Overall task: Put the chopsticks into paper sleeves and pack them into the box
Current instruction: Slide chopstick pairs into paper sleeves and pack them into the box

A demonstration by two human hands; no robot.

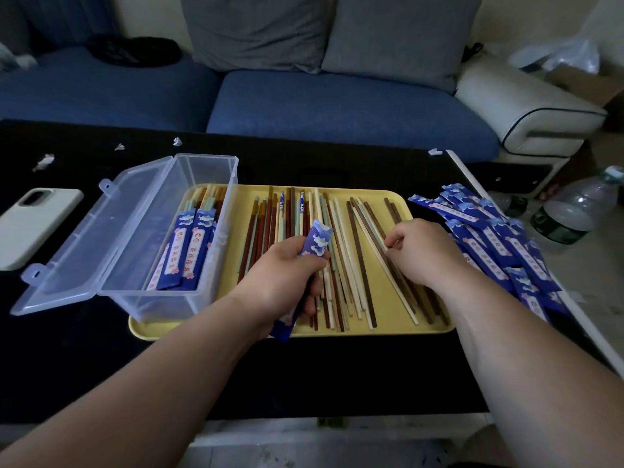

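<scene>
Gripping flat blue paper sleeve (319,239) — left hand (283,275), right hand (422,251) pinching slim pale chopstick (401,295), yellow tray (422,329).

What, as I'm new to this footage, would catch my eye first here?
A yellow tray sits mid-table, strewn with loose chopsticks. Over it the left hand grips a blue paper sleeve while the right hand touches them. A clear plastic box with sleeved pairs stands open on the tray's left; a pile of blue sleeves lies right.

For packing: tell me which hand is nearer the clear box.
Left. The left hand, gripping a paper sleeve, is just right of the clear box; the right hand lies farther right, on loose chopsticks.
</scene>
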